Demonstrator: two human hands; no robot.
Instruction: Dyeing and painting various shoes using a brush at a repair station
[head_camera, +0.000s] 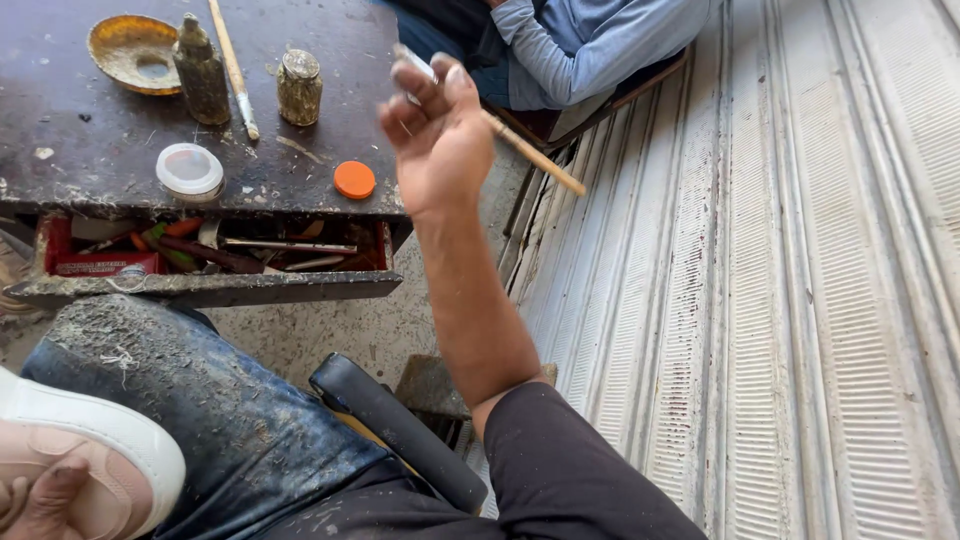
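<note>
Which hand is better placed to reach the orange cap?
Right. The right hand hovers close to the orange cap, though its fingers hold a wooden stick. The left hand is low, on a white-soled shoe.

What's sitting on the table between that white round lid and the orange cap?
Nothing: in the head view the dark tabletop between the white lid and the orange cap is bare, apart from stains.

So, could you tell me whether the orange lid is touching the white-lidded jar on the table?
Apart. The head view shows the orange lid lying flat with a wide strip of dark table between it and the white-lidded jar.
</note>
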